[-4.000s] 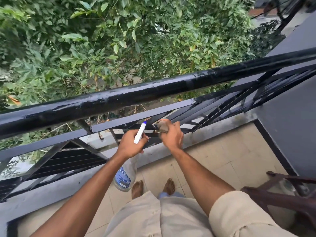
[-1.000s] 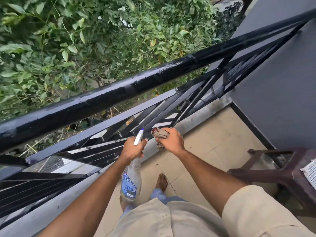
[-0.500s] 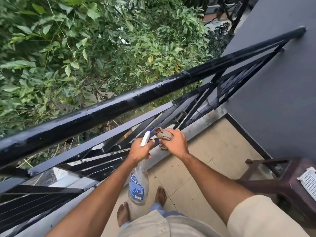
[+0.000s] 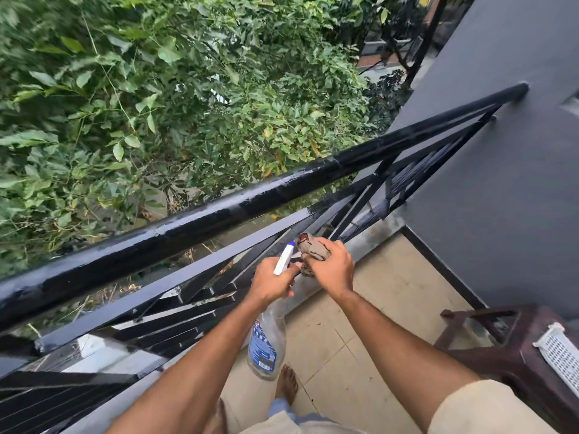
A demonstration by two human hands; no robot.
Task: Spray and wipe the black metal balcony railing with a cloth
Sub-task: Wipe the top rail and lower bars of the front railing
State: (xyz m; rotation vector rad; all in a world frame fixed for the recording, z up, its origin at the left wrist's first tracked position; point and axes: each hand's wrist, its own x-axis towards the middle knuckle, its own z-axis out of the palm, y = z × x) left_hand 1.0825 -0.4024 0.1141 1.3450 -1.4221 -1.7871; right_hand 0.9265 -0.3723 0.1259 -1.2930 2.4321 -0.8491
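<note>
Both hands are close together just inside the railing, thumbs almost meeting. The left hand (image 4: 275, 285) is curled round the neck of a clear spray bottle (image 4: 266, 346), whose blue-labelled body hangs down toward the floor while its white nozzle (image 4: 283, 258) with a blue tip points up at the bars. The right hand (image 4: 332, 267) grips a crumpled brownish cloth (image 4: 313, 247), held at the slanted bars under the flat middle rail; whether it actually touches the metal cannot be told.

Green foliage (image 4: 156, 104) fills the left and top beyond the balcony. The black metal railing (image 4: 194, 228) runs from the lower left up to the upper right, its round top rail glossy and wet-looking, and meets the dark grey wall (image 4: 501, 183). Below the bottle a bare foot (image 4: 286, 386) stands on the beige tiled floor (image 4: 385, 296). At the floor's right edge, against the wall, stands a dark brown plastic stool (image 4: 517, 355) with a white perforated basket (image 4: 560, 355) on it.
</note>
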